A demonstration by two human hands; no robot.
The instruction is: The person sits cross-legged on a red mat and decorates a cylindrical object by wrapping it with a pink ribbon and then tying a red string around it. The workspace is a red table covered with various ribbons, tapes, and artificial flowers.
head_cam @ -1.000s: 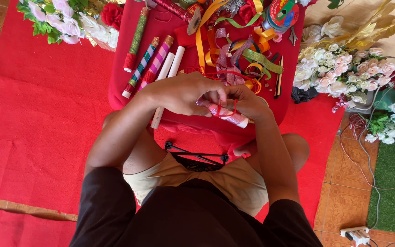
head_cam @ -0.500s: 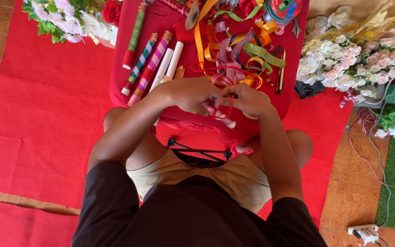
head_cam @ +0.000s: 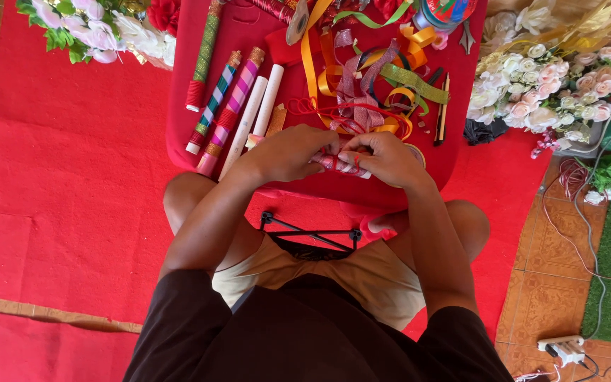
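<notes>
— Both hands have been lifting the striped stick [head_cam: 344,165] a little higher over the red table [head_cam: 249,35] since a moment ago.

— Reading across: wrapped sticks [head_cam: 228,106] are lying leftmost (five or so), then the left hand [head_cam: 293,152] is pinching one end, the right hand [head_cam: 383,159] is clamping the other, ribbons [head_cam: 380,85] behind, white flowers [head_cam: 546,92] rightmost.

no packages, labels, signs or screens in view.
</notes>
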